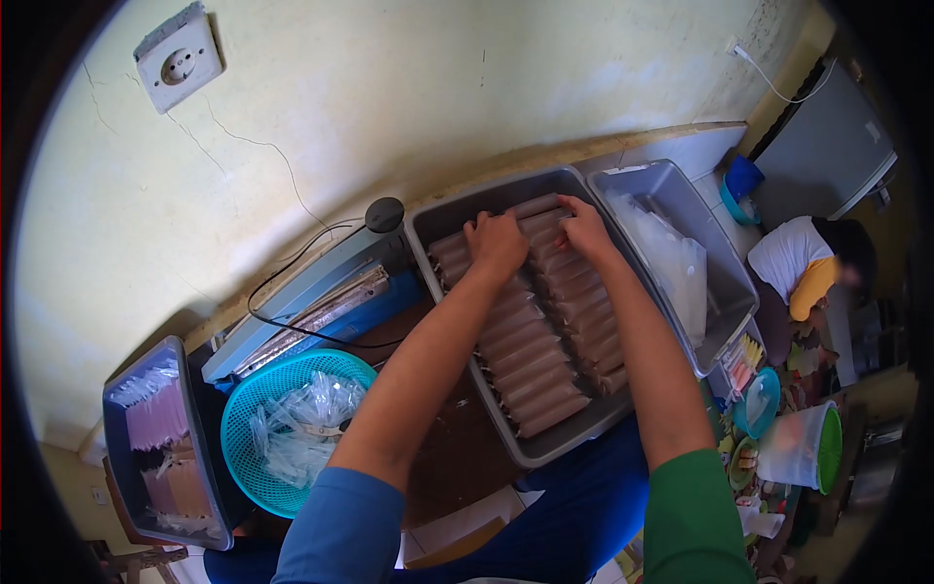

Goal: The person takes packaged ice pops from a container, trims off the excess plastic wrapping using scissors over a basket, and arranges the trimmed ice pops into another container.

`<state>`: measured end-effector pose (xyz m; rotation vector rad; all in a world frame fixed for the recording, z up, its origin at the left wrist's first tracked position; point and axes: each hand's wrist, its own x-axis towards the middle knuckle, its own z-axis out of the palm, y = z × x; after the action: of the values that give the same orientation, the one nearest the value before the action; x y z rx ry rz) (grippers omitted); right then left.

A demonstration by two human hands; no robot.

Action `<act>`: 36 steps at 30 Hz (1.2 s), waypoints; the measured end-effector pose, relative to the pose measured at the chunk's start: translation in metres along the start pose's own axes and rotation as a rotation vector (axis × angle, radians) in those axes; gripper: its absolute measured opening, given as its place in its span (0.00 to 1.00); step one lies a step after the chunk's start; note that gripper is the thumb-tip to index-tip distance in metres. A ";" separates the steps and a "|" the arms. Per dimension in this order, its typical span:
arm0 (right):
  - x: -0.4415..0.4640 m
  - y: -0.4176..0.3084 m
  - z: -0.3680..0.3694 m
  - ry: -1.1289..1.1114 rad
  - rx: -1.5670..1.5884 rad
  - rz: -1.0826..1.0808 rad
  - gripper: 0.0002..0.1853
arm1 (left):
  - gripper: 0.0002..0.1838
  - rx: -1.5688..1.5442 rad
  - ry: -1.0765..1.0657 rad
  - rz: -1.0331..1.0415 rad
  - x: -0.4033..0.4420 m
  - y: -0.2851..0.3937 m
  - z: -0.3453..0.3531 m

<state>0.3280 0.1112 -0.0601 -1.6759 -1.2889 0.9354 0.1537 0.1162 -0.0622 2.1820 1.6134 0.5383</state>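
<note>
There are two rows of brown packets (530,375), three large bins (576,440) and one turquoise mesh basket (236,443).

The left hand (498,245) and right hand (588,234) touch brown packets (525,365) at a grey bin's (559,444) far end — two rows run from the grip toward the body. Right of the grip, another bin (728,292) holds plastic sheets (671,273); leftward — a blue sealer (292,316) and, nearer the body, a turquoise basket (239,448).
</note>
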 end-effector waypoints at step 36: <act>-0.003 -0.002 -0.004 0.164 -0.073 -0.050 0.19 | 0.15 -0.031 0.130 0.028 0.001 -0.002 0.002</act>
<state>0.3298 0.1079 -0.0563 -1.7295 -1.2612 0.7139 0.1536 0.1176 -0.0650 2.1901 1.6300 0.7217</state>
